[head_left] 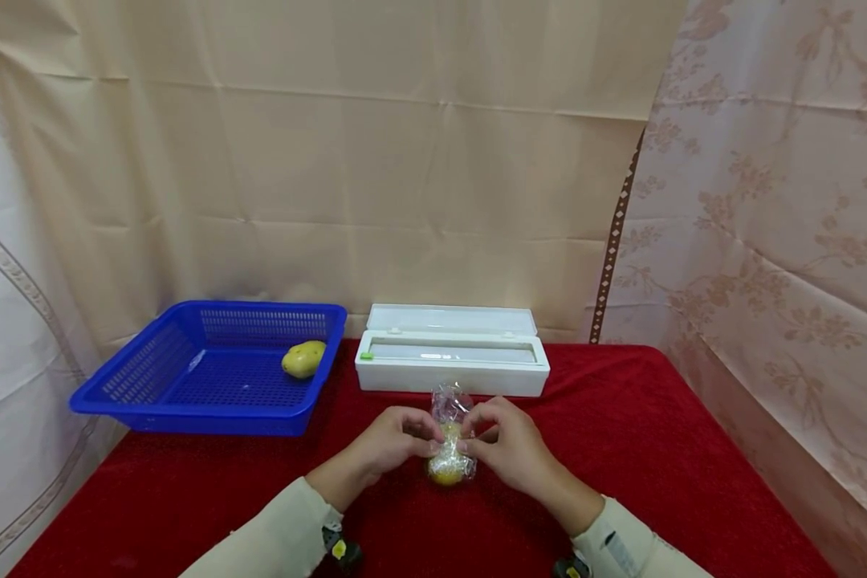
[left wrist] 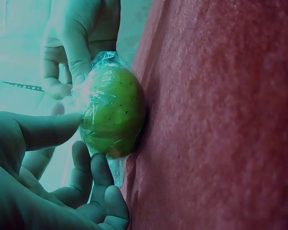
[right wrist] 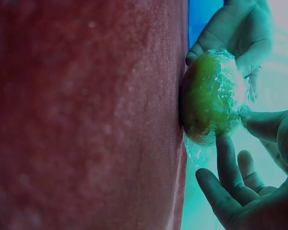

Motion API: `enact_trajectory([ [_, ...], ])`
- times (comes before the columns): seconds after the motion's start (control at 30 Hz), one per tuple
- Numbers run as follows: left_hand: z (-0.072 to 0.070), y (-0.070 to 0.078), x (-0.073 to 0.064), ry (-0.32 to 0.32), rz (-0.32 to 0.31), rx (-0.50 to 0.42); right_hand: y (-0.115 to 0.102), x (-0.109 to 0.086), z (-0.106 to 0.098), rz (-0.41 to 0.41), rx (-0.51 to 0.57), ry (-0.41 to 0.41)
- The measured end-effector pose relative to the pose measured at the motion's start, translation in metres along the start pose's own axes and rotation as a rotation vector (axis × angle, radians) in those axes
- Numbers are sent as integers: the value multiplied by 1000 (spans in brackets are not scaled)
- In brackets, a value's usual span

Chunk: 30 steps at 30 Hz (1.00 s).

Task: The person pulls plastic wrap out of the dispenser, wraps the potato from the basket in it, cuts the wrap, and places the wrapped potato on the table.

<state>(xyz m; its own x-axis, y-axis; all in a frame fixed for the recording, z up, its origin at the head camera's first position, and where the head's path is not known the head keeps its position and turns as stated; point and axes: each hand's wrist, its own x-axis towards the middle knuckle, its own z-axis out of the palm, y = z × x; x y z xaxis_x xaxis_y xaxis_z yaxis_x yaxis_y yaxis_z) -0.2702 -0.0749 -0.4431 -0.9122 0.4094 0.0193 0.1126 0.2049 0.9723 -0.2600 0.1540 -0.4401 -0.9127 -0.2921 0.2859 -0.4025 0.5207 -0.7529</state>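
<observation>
A yellow oval fruit (left wrist: 122,110) with dark specks lies on the red cloth, partly covered by clear plastic wrap (head_left: 451,460). Loose film stands up beyond it, toward the white box. My left hand (head_left: 399,440) pinches the film at the fruit's left side, thumb and forefinger close together. From the right, my right hand (head_left: 509,445) pinches the film with thumb and forefinger over the fruit's top. In the right wrist view, the fruit's side (right wrist: 201,100) rests against the cloth, with crinkled film gathered at the fingertips.
Behind the hands stands a white plastic wrap dispenser (head_left: 451,379), lid raised, with a green slider (head_left: 366,356) at its left end. To the left is a blue basket (head_left: 217,423) holding another yellow fruit (head_left: 304,359). Red cloth (head_left: 621,449) covers the table; beige curtains hang behind.
</observation>
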Motion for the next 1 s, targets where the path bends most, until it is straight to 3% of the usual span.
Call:
enact_trajectory([
  [0.17,-3,-3,-1,23,-23,61,4,1,0,61,1,-36],
  [0.3,-5,-3,-2,18,24,165,6,3,-1,83,-32,-60],
  [0.5,-4,5,-8,2,144,492,5,2,-5,-24,-92,-107],
  [0.6,-2,10,-11,-4,196,589,5,1,-8,-84,-88,-168],
  [0.73,-2,13,-14,-16,212,606,8,-1,-12,-99,-43,-242],
  [1.0,-8,8,-10,-76,186,579,11,-1,-19,-74,-1,-301],
])
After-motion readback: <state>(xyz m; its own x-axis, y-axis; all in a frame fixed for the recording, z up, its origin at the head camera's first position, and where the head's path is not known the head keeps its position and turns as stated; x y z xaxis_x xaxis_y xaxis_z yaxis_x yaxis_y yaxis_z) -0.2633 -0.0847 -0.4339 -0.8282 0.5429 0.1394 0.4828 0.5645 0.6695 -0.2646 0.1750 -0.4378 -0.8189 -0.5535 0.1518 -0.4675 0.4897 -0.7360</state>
